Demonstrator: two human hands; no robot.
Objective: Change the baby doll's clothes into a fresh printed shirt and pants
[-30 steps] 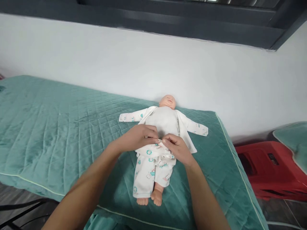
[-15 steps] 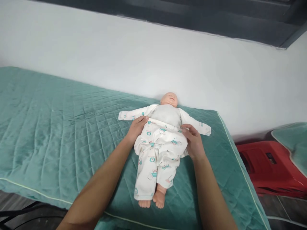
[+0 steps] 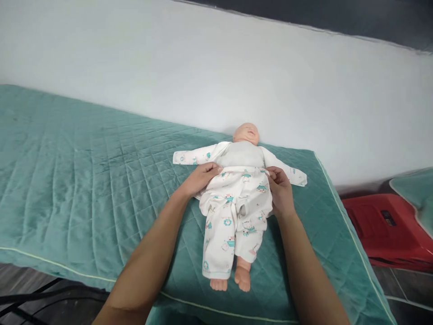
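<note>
A baby doll [image 3: 246, 134] lies on its back, head toward the wall, arms spread to both sides. It wears a white printed long-sleeved top [image 3: 278, 162], open over a plain pale chest. White printed pants [image 3: 233, 198] cover its legs and reach up to the belly; both bare feet stick out below the cuffs. At the left end of the waistband, my left hand [image 3: 203, 176] pinches the cloth between thumb and fingers. My right hand [image 3: 280, 187] grips the waistband's right end, its fingertips partly hidden in the fabric.
A green quilted cover [image 3: 101, 194] with a pale piped edge lies under the doll. Behind it rises a white wall [image 3: 152, 58]. To the right stands a red plastic stool or chair [image 3: 389, 225], with green cloth [image 3: 414, 189] beside it.
The pants' waistband looks straighter and slightly higher on the belly, with both hands still on it. The view has shifted, so everything sits a little differently in the picture.
</note>
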